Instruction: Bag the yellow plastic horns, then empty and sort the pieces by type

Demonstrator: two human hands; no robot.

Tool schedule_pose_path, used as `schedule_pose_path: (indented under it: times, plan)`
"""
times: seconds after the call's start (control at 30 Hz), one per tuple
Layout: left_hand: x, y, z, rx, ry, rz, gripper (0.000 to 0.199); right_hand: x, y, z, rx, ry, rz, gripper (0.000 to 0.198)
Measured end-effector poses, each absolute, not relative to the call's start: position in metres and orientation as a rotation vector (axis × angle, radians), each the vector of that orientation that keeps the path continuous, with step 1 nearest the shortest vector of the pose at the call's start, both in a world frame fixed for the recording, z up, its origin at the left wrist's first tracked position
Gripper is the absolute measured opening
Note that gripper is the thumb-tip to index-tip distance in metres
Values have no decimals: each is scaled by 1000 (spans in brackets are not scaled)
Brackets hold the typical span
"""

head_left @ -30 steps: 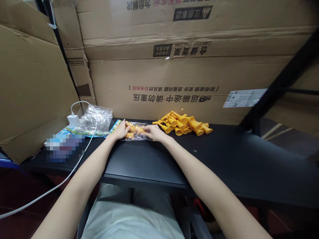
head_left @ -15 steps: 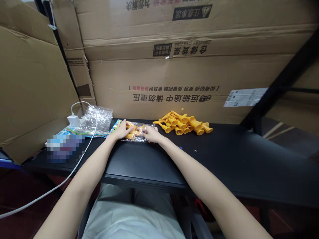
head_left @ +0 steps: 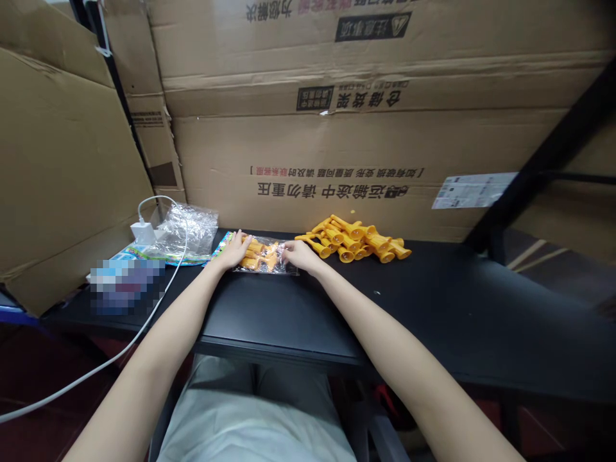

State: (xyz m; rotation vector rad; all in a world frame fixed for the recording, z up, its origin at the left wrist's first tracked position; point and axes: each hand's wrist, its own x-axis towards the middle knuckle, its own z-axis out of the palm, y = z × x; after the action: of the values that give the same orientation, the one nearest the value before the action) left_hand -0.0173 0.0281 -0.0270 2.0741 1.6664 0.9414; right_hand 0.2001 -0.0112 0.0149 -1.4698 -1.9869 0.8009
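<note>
A clear plastic bag (head_left: pixel 289 266) with a colourful printed end lies flat on the black table, with yellow plastic horn-shaped pieces (head_left: pixel 260 255) inside it. My left hand (head_left: pixel 234 249) rests on the bag's left part, its fingers stretched out over the plastic. At the bag's right end, the thumb and fingers of my right hand (head_left: pixel 303 255) are pinched on the plastic edge. Just behind and right of that hand sits a pile of loose yellow horn-shaped pieces (head_left: pixel 353 240), flared ends mostly toward me.
Crumpled clear bags (head_left: pixel 192 228) and a white charger plug (head_left: pixel 142 232) with its cable (head_left: pixel 158 308) lie at the left, near a blurred-out item (head_left: pixel 126 285). Cardboard (head_left: pixel 298 141) walls the back and left. The black table's (head_left: pixel 279 314) front edge is close to my lap.
My right hand has shifted right, from over the pieces in the bag to the bag's right end. My left hand has stayed nearly in place, pressing the bag.
</note>
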Motion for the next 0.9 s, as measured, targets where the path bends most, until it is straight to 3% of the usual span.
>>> schedule_pose_path:
  times: [0.1, 0.33, 0.63, 0.8, 0.9]
  plan:
    - [-17, 27, -25, 2035, 1712, 894, 61, 199, -9, 11, -1298, -1789, 1041, 18]
    - [-15, 22, -22, 2095, 1728, 841, 57, 196, -6, 5, -1127, -1626, 1283, 15]
    - [-12, 16, -17, 2176, 1808, 787, 57, 197, 0, -7, -1084, -1582, 1322, 12]
    - [-12, 11, -11, 2292, 1855, 634, 57, 197, 1, -5, -1115, -1658, 1201, 8]
    - [-11, 8, -10, 2361, 1879, 489, 59, 207, 3, 1, -1298, -1804, 793, 13]
